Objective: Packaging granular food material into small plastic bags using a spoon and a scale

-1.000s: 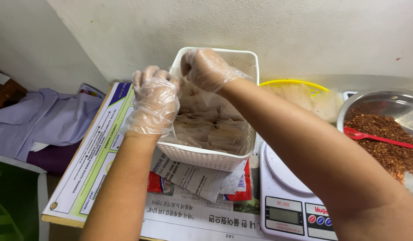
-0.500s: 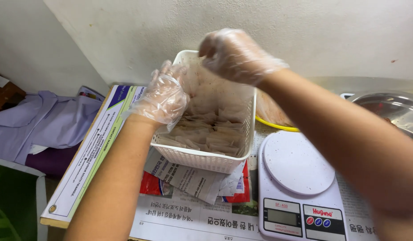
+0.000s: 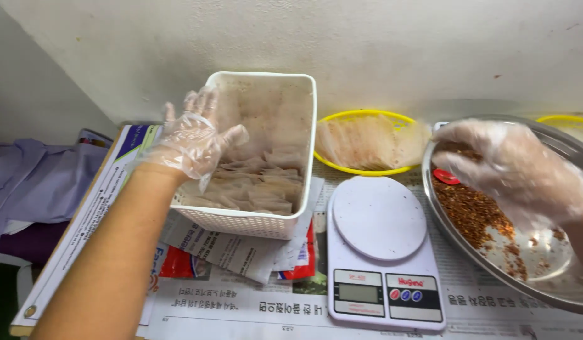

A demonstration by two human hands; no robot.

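My left hand (image 3: 194,141), in a clear plastic glove, hovers with fingers spread over the left rim of a white slotted basket (image 3: 261,76). The basket holds several flat pale packets (image 3: 260,182). My right hand (image 3: 511,167), also gloved, hangs with fingers loosely curved over a large metal bowl (image 3: 443,221) of red chilli flakes (image 3: 474,214). Its fingertips are just above the end of a red spoon (image 3: 445,177) lying in the flakes. I see nothing held in either hand.
A white digital kitchen scale (image 3: 379,252) stands between basket and bowl on newspaper (image 3: 241,302). A yellow basket (image 3: 360,116) of flat pale sheets sits behind the scale by the wall. A printed board (image 3: 84,220) and purple cloth (image 3: 39,176) lie to the left.
My right hand has left the white basket and swung right to the metal bowl. My left hand has opened and stayed by the basket. The view has shifted to the right.
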